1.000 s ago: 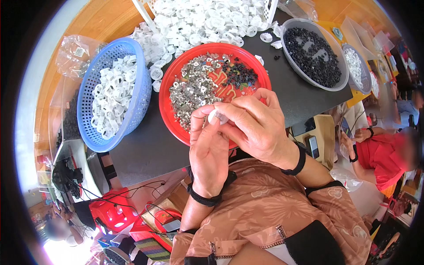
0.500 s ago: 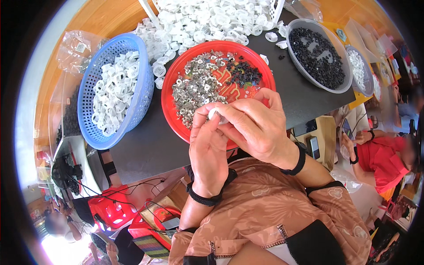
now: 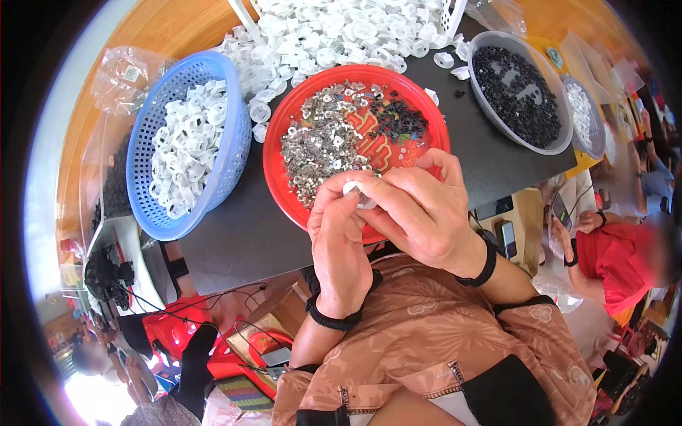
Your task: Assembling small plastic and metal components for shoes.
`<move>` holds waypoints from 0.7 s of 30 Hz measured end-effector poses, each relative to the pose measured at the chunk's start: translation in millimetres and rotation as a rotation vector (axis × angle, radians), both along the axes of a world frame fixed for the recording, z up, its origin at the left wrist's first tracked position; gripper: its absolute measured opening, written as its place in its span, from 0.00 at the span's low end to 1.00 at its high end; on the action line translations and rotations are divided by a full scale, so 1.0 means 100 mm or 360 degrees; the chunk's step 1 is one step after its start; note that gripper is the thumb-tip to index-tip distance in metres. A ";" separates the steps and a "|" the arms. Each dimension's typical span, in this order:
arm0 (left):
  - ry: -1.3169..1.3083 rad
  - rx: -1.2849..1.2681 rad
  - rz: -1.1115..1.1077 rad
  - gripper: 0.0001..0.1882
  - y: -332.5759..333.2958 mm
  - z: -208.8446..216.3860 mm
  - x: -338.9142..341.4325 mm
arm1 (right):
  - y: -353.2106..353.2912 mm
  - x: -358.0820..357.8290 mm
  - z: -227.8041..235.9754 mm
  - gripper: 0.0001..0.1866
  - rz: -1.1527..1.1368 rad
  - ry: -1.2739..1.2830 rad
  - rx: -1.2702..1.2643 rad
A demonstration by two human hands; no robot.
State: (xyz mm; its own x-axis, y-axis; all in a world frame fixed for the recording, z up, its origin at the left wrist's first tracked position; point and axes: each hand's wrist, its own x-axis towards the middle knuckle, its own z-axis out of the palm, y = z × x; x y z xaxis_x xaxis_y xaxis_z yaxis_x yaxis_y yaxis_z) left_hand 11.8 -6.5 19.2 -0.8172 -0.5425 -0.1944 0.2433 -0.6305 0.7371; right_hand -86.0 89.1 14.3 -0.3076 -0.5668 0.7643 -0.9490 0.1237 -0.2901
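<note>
Both hands meet over the near edge of a red round tray, closed around one small white plastic part. My left hand pinches it between thumb and fingers. My right hand presses its fingertips against the part from the other side, and the fingers cover much of it. On the tray, a heap of small silvery metal pieces lies to the left, and a smaller heap of black bits lies at the upper right.
A blue perforated basket of white plastic parts stands at the left. Behind the tray spreads a large pile of white parts. A clear bowl of black pieces stands at the right of the black table. A person in red sits farther right.
The hands stay together on the white part, with only slight finger movement. The whole view has shifted slightly.
</note>
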 end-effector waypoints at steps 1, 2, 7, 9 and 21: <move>0.0051 0.0024 -0.0034 0.13 -0.01 0.00 0.00 | 0.00 0.00 0.00 0.23 -0.0012 0.0017 0.0007; 0.0051 0.0023 -0.0033 0.13 -0.01 0.01 -0.01 | 0.02 -0.01 0.00 0.23 -0.0010 0.0017 0.0005; -0.0081 -0.0217 -0.0063 0.15 0.03 0.06 -0.04 | 0.06 -0.06 0.03 0.25 0.0002 -0.0161 -0.0027; -0.0059 -0.0290 -0.0063 0.15 0.04 0.06 -0.02 | 0.06 -0.05 0.03 0.24 0.0002 -0.0150 -0.0015; 0.0083 -0.0290 -0.0032 0.13 0.10 -0.05 0.01 | 0.18 0.02 0.08 0.23 0.0005 0.0087 0.0167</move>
